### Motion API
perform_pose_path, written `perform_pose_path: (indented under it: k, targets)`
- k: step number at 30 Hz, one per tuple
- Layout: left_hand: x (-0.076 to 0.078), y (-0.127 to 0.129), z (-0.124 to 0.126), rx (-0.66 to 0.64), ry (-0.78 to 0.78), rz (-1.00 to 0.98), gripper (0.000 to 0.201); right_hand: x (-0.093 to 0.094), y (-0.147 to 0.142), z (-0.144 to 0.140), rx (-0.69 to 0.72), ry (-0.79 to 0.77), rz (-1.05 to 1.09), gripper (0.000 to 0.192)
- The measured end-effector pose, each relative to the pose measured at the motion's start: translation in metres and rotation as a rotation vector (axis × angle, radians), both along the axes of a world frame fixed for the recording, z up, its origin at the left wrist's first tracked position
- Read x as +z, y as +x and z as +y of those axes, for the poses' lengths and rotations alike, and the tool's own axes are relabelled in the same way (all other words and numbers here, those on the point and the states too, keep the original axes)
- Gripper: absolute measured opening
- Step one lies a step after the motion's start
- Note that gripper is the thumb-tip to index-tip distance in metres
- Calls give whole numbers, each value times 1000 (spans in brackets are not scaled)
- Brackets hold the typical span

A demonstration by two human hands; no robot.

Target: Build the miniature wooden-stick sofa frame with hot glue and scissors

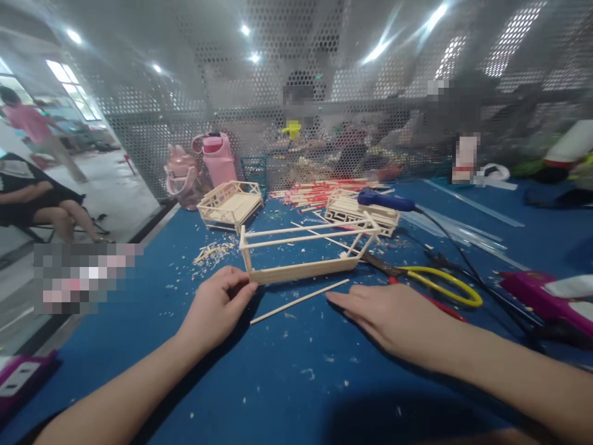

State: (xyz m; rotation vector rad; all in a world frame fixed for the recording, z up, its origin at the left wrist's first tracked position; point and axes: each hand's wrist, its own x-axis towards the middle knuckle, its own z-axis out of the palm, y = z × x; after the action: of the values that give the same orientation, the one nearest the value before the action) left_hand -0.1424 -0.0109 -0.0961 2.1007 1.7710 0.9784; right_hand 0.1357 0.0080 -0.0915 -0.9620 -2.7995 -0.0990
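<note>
A long frame of thin wooden sticks point(306, 271) stands upright on the blue table, with a flat slat along its lower near side. My left hand point(217, 304) pinches its lower left corner between thumb and fingers. One loose wooden stick point(299, 301) lies slantwise just in front of the frame. Beside the right end of this stick, my right hand point(384, 312) rests low over the tabletop, fingers stretched out and holding nothing visible. Its thumb is mostly hidden.
Behind stand two small stick-built pieces point(231, 209) point(361, 213), a blue glue gun point(386, 200) and a pile of sticks point(319, 191). Yellow-handled pliers point(445, 287) lie right. Pink bottles point(218, 157) stand against a perforated metal screen point(222, 86). Other people are beyond.
</note>
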Motion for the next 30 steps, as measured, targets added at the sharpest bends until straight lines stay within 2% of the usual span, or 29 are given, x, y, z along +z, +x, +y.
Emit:
perform_pose_path:
  k: [2, 5, 11, 17, 20, 23, 26, 30]
  targets:
    - [0, 1, 0, -2, 0, 14, 25, -6, -15, 3, -64, -8, -64, 36]
    - [0, 2, -1, -2, -11, 23, 24, -7, -28, 11, -136, -54, -58, 25]
    - [1, 5, -1, 13, 34, 51, 25, -5, -35, 11, -179, -114, -14, 22]
    - [9, 10, 1, 30, 256, 76, 25, -2, -33, 9, -27, -36, -21, 18]
    - [12, 10, 3, 50, 292, 87, 25, -5, -30, 5, 49, -28, 21, 16]
    - [12, 8, 5, 69, 237, 58, 24, -6, -26, 1, 117, -12, 134, 16]
    - [9, 6, 7, 57, 112, -50, 25, -3, -17, 2, 189, 27, 296, 20]
    - [2, 6, 9, 24, -71, -266, 27, 4, -1, 12, 159, 270, 499, 23]
